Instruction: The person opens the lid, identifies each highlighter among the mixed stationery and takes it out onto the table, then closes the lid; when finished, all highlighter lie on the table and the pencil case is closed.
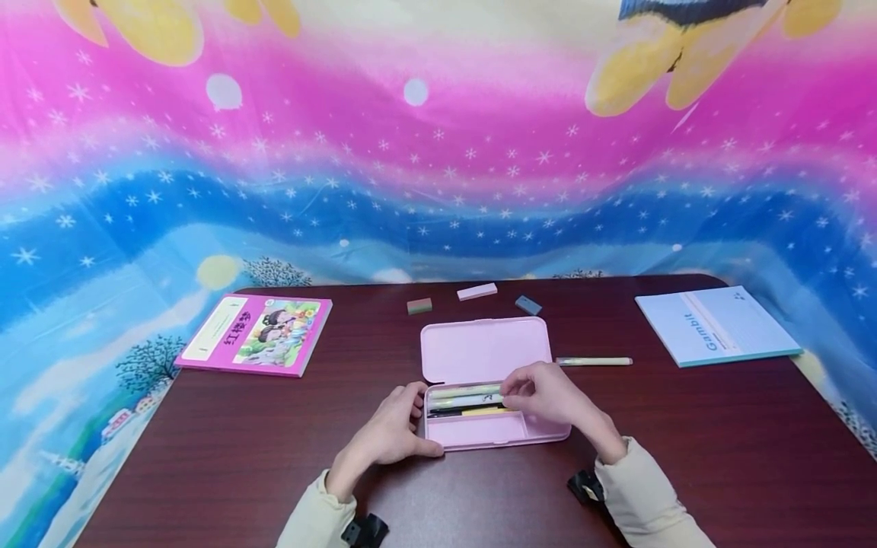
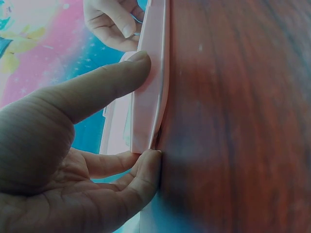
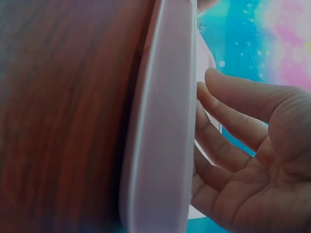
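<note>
A pink pencil case (image 1: 476, 434) lies with its lid (image 1: 486, 350) folded back, away from the person. Several pens lie lengthwise inside its rear compartment, among them a white pen (image 1: 466, 400), a black pen (image 1: 445, 412) and a yellow one (image 1: 483, 411). My left hand (image 1: 392, 430) holds the case's left end, thumb on the front wall (image 2: 146, 107) and fingers at the side. Over the right part of the case, my right hand (image 1: 544, 392) reaches in with bent fingers, its fingertips right at the pens' ends. I cannot tell whether it pinches a pen.
Behind the case lie a two-coloured eraser (image 1: 419, 306), a pale pink eraser (image 1: 476, 291) and a blue-grey eraser (image 1: 528, 305). Right of the lid is a light-green pen (image 1: 594, 361). A pink book (image 1: 256, 335) lies far left, a pale blue one (image 1: 715, 326) far right.
</note>
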`<state>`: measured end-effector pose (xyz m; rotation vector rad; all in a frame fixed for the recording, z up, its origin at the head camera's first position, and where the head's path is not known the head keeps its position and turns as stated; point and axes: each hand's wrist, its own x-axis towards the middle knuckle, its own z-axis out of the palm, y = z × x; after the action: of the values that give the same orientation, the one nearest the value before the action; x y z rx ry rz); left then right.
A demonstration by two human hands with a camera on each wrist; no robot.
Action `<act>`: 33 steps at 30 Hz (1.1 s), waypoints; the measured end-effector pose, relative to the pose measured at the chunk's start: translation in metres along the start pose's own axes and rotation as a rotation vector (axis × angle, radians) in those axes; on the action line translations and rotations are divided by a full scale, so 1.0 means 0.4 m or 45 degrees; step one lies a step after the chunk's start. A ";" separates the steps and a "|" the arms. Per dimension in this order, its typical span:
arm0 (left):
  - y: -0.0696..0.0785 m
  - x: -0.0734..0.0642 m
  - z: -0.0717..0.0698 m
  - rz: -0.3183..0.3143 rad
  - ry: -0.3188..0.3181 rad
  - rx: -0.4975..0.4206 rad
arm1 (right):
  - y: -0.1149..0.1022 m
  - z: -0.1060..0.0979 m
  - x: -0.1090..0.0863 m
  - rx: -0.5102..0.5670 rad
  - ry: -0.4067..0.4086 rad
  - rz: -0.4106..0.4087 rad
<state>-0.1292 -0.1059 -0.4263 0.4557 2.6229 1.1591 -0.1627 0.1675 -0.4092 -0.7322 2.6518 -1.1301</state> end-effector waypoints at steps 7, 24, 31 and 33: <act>0.000 -0.002 0.001 -0.015 -0.007 0.007 | -0.005 0.007 -0.002 -0.011 -0.018 0.045; 0.002 -0.003 -0.001 -0.025 -0.013 0.001 | -0.015 0.016 -0.002 -0.053 -0.059 0.119; 0.003 -0.003 -0.001 -0.024 -0.015 -0.001 | -0.017 0.017 -0.003 -0.092 -0.059 0.097; 0.003 -0.003 -0.001 -0.024 -0.018 -0.004 | -0.017 0.016 -0.003 -0.096 -0.049 0.084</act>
<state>-0.1280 -0.1061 -0.4250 0.4363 2.6077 1.1498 -0.1569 0.1600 -0.4090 -0.6665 2.6779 -0.9944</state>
